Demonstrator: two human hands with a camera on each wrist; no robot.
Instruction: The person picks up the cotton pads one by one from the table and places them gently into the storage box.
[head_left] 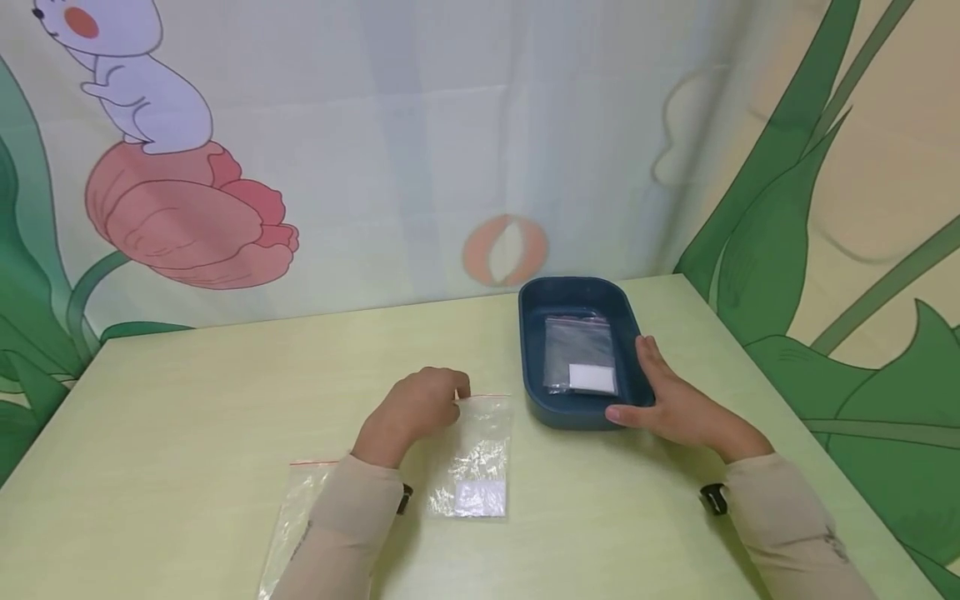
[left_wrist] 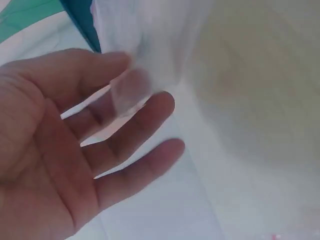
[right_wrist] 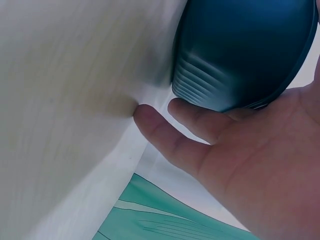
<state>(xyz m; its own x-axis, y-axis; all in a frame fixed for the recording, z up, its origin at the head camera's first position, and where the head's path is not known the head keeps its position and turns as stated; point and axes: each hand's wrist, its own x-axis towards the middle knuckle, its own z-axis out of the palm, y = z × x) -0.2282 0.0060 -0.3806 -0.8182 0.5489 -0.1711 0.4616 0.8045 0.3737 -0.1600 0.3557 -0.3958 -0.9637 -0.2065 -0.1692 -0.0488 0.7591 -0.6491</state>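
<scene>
My left hand (head_left: 420, 408) pinches the top edge of a clear zip bag (head_left: 483, 437) between thumb and index finger. This bag has a red line along its top and a white rectangle (head_left: 480, 498) near the bottom. In the left wrist view its clear film (left_wrist: 150, 35) passes between those fingers, with the others spread. At the dark blue box (head_left: 529, 358), my right hand (head_left: 686, 412) rests its thumb at the near rim and its fingers along the right side. Inside the box lie clear zip bags (head_left: 573, 342), a white rectangle showing on the top one.
Another clear zip bag (head_left: 296, 500) with a red line lies at the near left, partly hidden under my left forearm. The pale table (head_left: 187, 433) ends at the back against a printed curtain (head_left: 337, 208). Its right edge runs close to the box.
</scene>
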